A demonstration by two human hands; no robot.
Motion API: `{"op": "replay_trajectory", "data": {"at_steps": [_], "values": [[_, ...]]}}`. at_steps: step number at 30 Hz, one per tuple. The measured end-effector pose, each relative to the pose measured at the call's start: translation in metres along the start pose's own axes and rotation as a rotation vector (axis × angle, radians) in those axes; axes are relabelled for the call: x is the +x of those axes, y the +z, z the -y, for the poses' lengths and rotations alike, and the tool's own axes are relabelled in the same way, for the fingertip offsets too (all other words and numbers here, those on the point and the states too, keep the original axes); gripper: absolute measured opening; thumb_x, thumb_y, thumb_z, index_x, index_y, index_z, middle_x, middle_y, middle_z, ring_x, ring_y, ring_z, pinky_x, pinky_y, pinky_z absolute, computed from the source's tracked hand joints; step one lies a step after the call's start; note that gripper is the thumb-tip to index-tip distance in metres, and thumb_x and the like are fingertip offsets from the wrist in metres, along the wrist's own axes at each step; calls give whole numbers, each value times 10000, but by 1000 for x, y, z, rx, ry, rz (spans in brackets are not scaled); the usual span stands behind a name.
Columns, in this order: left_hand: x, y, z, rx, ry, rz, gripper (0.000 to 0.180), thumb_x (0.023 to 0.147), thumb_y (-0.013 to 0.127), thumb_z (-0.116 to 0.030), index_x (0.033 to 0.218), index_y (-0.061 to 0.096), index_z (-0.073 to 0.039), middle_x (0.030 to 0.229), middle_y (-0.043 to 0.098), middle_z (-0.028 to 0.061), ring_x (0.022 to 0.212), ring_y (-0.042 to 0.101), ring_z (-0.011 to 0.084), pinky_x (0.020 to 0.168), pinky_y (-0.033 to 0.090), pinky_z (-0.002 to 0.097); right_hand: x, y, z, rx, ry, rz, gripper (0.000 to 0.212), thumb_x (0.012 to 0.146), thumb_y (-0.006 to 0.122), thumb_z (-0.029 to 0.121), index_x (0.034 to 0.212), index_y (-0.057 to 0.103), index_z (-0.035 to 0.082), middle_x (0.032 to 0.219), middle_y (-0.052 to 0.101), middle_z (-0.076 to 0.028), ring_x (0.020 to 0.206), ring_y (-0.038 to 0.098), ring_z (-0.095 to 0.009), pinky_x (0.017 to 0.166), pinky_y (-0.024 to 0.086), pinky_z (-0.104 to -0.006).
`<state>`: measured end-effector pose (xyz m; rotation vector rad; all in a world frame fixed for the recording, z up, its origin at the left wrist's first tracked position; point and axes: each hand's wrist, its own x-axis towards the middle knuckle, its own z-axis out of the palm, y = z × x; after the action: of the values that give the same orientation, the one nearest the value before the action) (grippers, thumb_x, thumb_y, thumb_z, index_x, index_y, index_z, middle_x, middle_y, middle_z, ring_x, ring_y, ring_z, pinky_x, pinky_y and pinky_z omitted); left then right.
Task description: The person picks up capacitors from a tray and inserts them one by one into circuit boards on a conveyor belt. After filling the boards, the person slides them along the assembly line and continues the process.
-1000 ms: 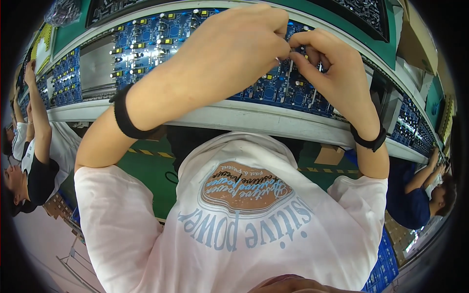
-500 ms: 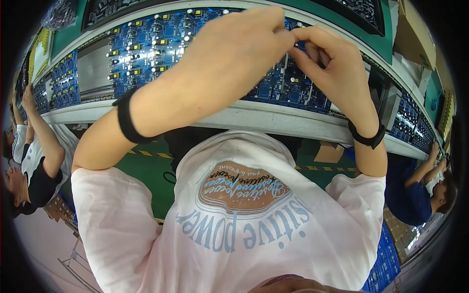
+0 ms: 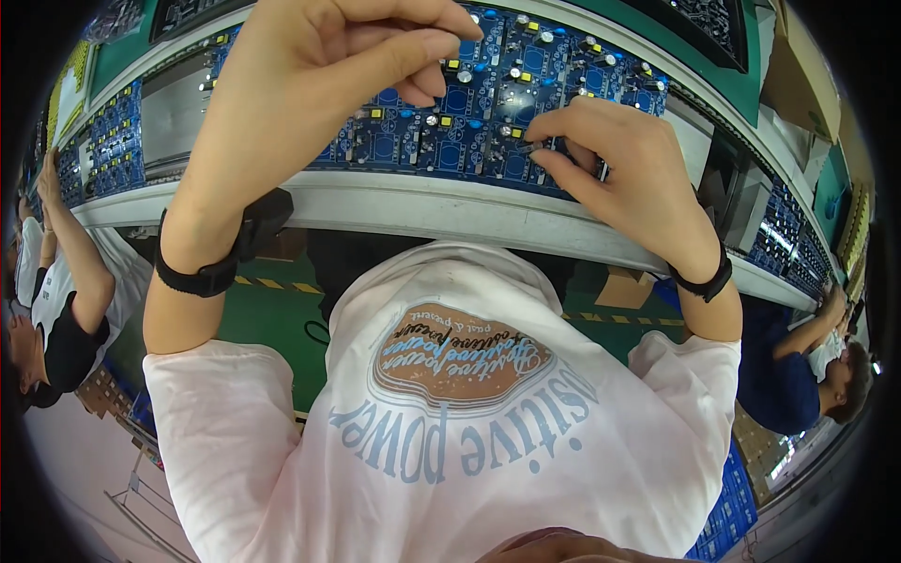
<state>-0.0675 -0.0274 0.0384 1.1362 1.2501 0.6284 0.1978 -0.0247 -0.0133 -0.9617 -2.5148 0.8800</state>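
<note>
A panel of blue circuit boards [image 3: 460,141] lies on the rail line in front of me, carrying yellow blocks, silver round capacitors and small blue parts. My left hand [image 3: 328,66] hovers over its left part, thumb and forefinger brought together; whatever is between them I cannot make out. Lower, near the panel's front edge, my right hand [image 3: 624,164] pinches a small dark component [image 3: 534,147] between thumb and forefinger, just at the board surface. Black bands circle both wrists. The left hand and forearm hide some of the panel's left side.
A pale metal rail [image 3: 441,206] runs along the near side. Beyond the line are a green surface [image 3: 601,23] and a black parts tray [image 3: 694,33]. More blue boards [image 3: 117,141] sit farther left. A cardboard box [image 3: 798,75] stands at right. Co-workers [image 3: 80,291] are seated on either side.
My hands were close together over the panel. The left has moved left and turned, uncovering the boards' middle; the right has come nearer and slightly left, down to the front row.
</note>
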Motion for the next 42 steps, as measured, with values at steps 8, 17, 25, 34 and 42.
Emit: {"op": "replay_trajectory", "data": {"at_steps": [8, 17, 25, 34, 42], "values": [[10, -30, 48, 146, 363, 111, 209, 1044, 618, -91, 1208, 690, 18, 1013, 751, 99, 846, 737, 135, 748, 592, 240, -1, 4, -1, -60, -54, -52, 181, 835, 791, 88, 1006, 730, 90, 682, 508, -44, 567, 513, -186, 529, 393, -334], [9, 3, 41, -485, 75, 263, 283, 1100, 525, -225, 1222, 639, 2, 1195, 724, 184, 1025, 754, 257, 822, 623, 255, 6, -3, 11, -108, -127, -118, 258, 787, 842, 55, 1006, 706, 60, 794, 639, -60, 675, 643, -189, 579, 494, -302], [3, 36, 34, -672, 49, 300, 300, 1095, 537, -283, 1142, 659, -12, 1179, 705, 97, 1114, 671, 168, 1046, 508, 344, 12, -9, 17, -51, -371, -505, 338, 753, 855, -49, 1051, 709, 18, 982, 728, -115, 820, 698, -250, 683, 570, -309], [-1, 60, 37, -888, 0, 297, 289, 1102, 523, -295, 1115, 657, -39, 1149, 688, 40, 1114, 648, 140, 1045, 492, 326, 4, -16, 22, -301, -417, -506, 373, 751, 832, -65, 1092, 727, 43, 1001, 735, -95, 840, 691, -254, 701, 562, -318], [8, 31, 21, -573, 178, 98, 333, 1076, 579, -263, 1268, 662, -4, 1148, 713, 61, 1011, 682, 132, 925, 554, 300, 5, -27, 14, 40, -208, -452, 260, 796, 772, -114, 1033, 728, -17, 987, 735, -119, 871, 690, -243, 779, 544, -315]]}}
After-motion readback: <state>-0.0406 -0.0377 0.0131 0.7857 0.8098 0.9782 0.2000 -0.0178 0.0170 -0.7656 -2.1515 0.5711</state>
